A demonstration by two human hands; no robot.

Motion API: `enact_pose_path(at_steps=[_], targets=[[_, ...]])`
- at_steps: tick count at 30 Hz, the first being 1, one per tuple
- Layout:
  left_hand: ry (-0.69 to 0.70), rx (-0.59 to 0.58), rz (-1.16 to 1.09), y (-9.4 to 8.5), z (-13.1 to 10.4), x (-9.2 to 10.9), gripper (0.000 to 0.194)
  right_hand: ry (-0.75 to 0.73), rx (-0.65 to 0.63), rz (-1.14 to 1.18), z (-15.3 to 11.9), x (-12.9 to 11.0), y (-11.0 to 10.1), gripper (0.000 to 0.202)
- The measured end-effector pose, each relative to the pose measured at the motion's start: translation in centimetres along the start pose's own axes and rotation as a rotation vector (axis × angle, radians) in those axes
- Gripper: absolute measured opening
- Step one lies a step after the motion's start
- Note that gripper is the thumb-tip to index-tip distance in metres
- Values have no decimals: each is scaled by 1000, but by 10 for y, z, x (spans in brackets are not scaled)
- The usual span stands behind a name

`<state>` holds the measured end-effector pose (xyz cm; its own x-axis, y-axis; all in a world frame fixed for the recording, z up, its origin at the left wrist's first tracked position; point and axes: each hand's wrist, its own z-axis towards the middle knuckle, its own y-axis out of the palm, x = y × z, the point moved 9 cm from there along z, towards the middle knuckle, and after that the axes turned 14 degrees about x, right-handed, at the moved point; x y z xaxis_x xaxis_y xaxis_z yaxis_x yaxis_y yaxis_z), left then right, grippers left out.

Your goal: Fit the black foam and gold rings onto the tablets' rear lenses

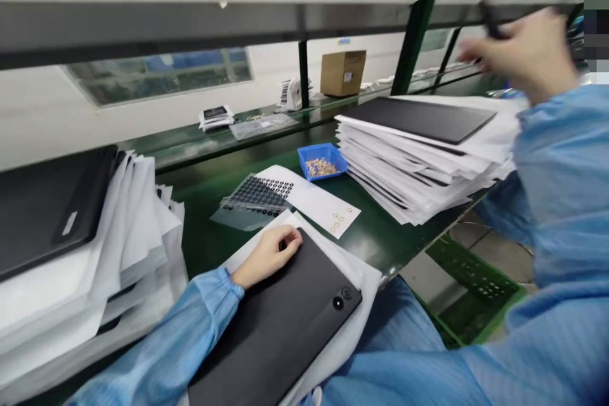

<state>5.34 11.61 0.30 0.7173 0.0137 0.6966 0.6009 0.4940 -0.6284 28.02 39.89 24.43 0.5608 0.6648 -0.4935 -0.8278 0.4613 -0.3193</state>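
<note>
A black panel (pixel 280 323) with two round camera rings at one corner lies on white sheets in front of me. My left hand (pixel 272 254) rests on its far edge with curled fingers; whatever they may hold is hidden. Raised at the upper right, my right hand (pixel 528 54) is blurred and grips a dark object (pixel 491 20) near the shelf. Beyond the panel are a white sheet with a few small rings (pixel 321 203) and a clear film of black rings (pixel 264 193). A blue tray (pixel 340 165) holds many small gold-coloured rings.
Stacks of panels interleaved with white sheets stand at the left (pixel 137 222) and right (pixel 404 171). A metal shelf beam (pixel 204 19) crosses above. A cardboard box (pixel 342 73) sits on the back ledge. A green crate (pixel 476 292) is below the table edge.
</note>
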Motion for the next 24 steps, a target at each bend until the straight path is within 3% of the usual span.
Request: enact_pose_path(at_steps=[2, 5, 6, 9, 12, 16, 20, 24], targets=[[-7, -18, 9, 1, -1, -2, 22, 54, 33, 236, -21, -21, -9, 55], [3, -43, 23, 3, -3, -1, 20, 116, -22, 446, -78, -50, -6, 60], [12, -52, 28, 4, -4, 0, 19, 165, -110, 452, -104, -54, 4, 63], [58, -87, 50, 5, -4, 7, 18, 252, -590, 509, -199, -59, 55, 56], [142, -143, 90, 9, 3, 21, 17, 411, -776, 608, -268, -39, 92, 54], [311, -247, 243, 31, 19, 36, 23, 641, -711, 693, -300, -9, 118, 56], [336, -313, 272, 53, 24, 27, 33, 602, -663, 601, -303, -4, 118, 45], [361, -347, 297, 60, 19, 20, 40, 550, -653, 535, -303, -8, 113, 35]])
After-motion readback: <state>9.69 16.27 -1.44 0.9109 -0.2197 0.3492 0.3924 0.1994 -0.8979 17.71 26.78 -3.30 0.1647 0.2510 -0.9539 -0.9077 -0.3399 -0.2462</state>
